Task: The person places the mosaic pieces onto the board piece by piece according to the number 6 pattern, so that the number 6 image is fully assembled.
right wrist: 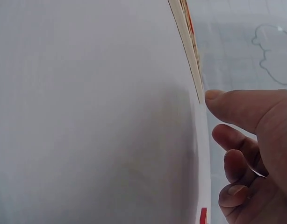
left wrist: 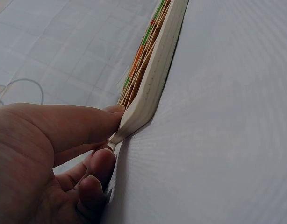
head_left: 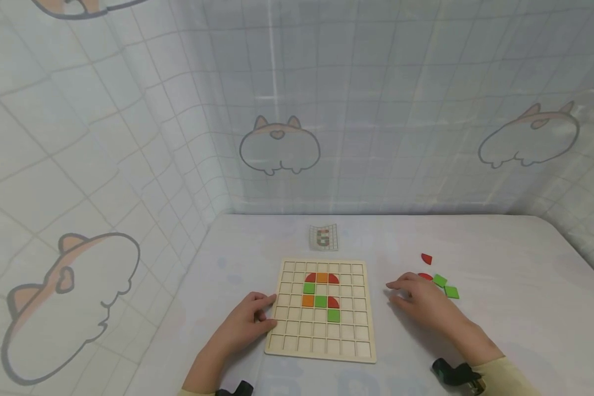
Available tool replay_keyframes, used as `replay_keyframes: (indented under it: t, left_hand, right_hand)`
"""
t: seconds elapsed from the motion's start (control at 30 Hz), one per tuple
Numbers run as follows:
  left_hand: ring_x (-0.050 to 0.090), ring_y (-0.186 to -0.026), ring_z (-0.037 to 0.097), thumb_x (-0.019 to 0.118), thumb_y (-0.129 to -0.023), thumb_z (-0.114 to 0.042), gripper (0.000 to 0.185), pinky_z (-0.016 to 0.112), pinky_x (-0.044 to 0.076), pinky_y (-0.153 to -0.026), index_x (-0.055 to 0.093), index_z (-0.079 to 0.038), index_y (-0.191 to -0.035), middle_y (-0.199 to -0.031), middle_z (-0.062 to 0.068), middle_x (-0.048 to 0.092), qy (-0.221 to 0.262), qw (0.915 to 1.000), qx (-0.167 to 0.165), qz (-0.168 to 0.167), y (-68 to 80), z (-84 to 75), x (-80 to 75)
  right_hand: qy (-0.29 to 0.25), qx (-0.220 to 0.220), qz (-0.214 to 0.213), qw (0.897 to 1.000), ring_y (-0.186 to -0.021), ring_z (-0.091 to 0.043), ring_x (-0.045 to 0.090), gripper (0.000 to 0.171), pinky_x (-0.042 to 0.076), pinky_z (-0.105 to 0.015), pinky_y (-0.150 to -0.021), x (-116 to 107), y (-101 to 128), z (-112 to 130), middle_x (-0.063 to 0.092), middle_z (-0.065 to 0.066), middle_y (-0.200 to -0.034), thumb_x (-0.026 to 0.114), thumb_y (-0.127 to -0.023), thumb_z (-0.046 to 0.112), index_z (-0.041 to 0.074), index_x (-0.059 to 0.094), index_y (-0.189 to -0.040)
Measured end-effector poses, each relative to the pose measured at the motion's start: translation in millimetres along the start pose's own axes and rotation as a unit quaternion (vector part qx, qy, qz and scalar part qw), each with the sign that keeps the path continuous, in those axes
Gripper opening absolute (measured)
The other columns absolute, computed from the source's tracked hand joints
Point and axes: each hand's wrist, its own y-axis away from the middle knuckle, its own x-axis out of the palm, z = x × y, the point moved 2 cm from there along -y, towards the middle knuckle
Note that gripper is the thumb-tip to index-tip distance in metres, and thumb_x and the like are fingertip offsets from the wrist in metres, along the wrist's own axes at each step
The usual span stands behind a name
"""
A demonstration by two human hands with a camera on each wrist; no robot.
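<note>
A pale wooden grid board (head_left: 292, 330) lies on the table, with green and orange squares and red quarter-round tiles set in some cells. My left hand (head_left: 247, 319) touches the board's left edge with the tips of thumb and index finger, set apart; the other fingers are bent. To the right of the board my right hand (head_left: 421, 302) hovers with loosely bent fingers and holds nothing. Just beyond it lie two loose green square tiles (head_left: 451, 292) and a red tile (head_left: 425, 276), partly hidden by the hand. Another red quarter-round tile (head_left: 427, 258) lies farther back.
A small slightly curled sheet (head_left: 323, 237) with a printed grid pattern lies behind the board. The white-covered table (head_left: 247, 242) meets a hanging grid-patterned curtain (head_left: 376, 137) at the back, with more curtain at both sides.
</note>
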Motion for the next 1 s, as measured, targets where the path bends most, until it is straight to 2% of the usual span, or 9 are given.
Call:
replay_keyframes:
  t: [0.13, 0.37, 0.5, 0.7, 0.8, 1.0]
  left_hand:
    - [0.047, -0.077, 0.011, 0.070, -0.077, -0.034, 0.059, 0.023, 0.039, -0.062, 0.050, -0.017, -0.130, -0.104, -0.003, 0.044, 0.002, 1.0000, 0.003, 0.000, 0.6, -1.5, -1.0]
    - [0.047, -0.077, 0.011, 0.070, -0.077, -0.034, 0.058, 0.023, 0.039, -0.063, 0.050, -0.016, -0.130, -0.104, -0.003, 0.044, 0.002, 1.0000, 0.004, -0.003, 1.9, -3.5, -1.8]
    - [0.047, -0.077, 0.011, 0.070, -0.077, -0.033, 0.058, 0.023, 0.039, -0.063, 0.051, -0.016, -0.130, -0.103, -0.003, 0.044, 0.001, 1.0000, 0.001, -0.001, 2.0, -3.9, -1.7]
    - [0.047, -0.077, 0.010, 0.069, -0.078, -0.033, 0.058, 0.023, 0.039, -0.063, 0.050, -0.017, -0.130, -0.103, -0.003, 0.044, -0.001, 1.0000, 0.002, 0.000, 1.4, -2.9, -1.2]
    - [0.047, -0.077, 0.010, 0.069, -0.078, -0.033, 0.058, 0.023, 0.039, -0.063, 0.050, -0.017, -0.130, -0.104, -0.003, 0.044, 0.001, 1.0000, 0.002, 0.002, 1.2, -2.8, -1.0]
    - [0.047, -0.077, 0.010, 0.069, -0.078, -0.033, 0.058, 0.023, 0.039, -0.063, 0.050, -0.016, -0.130, -0.104, -0.003, 0.044, -0.002, 1.0000, 0.008, 0.003, 2.1, -3.5, -1.6]
  right_hand:
    - [-0.007, 0.002, -0.007, 1.000, -0.087, -0.009, 0.052, 0.032, 0.046, -0.031, -0.074, -2.8, -0.2, -9.1, 0.056, 0.008, -0.096, 0.073, -0.074, 0.024, 0.019, 0.068, -0.105]
    - [-0.007, 0.035, 0.000, 0.999, -0.084, -0.013, 0.053, 0.034, 0.046, -0.037, -0.073, -9.9, -2.5, -23.0, 0.057, 0.004, -0.098, 0.072, -0.076, 0.026, 0.017, 0.067, -0.108]
    - [-0.007, 0.038, -0.009, 0.999, -0.084, -0.015, 0.053, 0.035, 0.046, -0.038, -0.072, -13.8, -2.7, -31.9, 0.058, 0.000, -0.101, 0.071, -0.077, 0.027, 0.016, 0.066, -0.109]
    - [-0.012, 0.018, -0.024, 0.999, -0.089, -0.020, 0.055, 0.034, 0.045, -0.042, -0.076, -25.0, -3.2, -47.5, 0.058, -0.006, -0.105, 0.071, -0.077, 0.025, 0.013, 0.066, -0.109]
    - [-0.006, 0.011, -0.022, 1.000, -0.093, -0.025, 0.055, 0.035, 0.043, -0.045, -0.078, -31.7, -5.7, -56.6, 0.058, -0.010, -0.107, 0.070, -0.079, 0.024, 0.010, 0.065, -0.110]
    - [0.001, 0.034, 0.001, 0.999, -0.095, -0.028, 0.054, 0.039, 0.042, -0.047, -0.078, -39.8, -10.7, -69.7, 0.057, -0.010, -0.106, 0.069, -0.079, 0.027, 0.009, 0.064, -0.112]
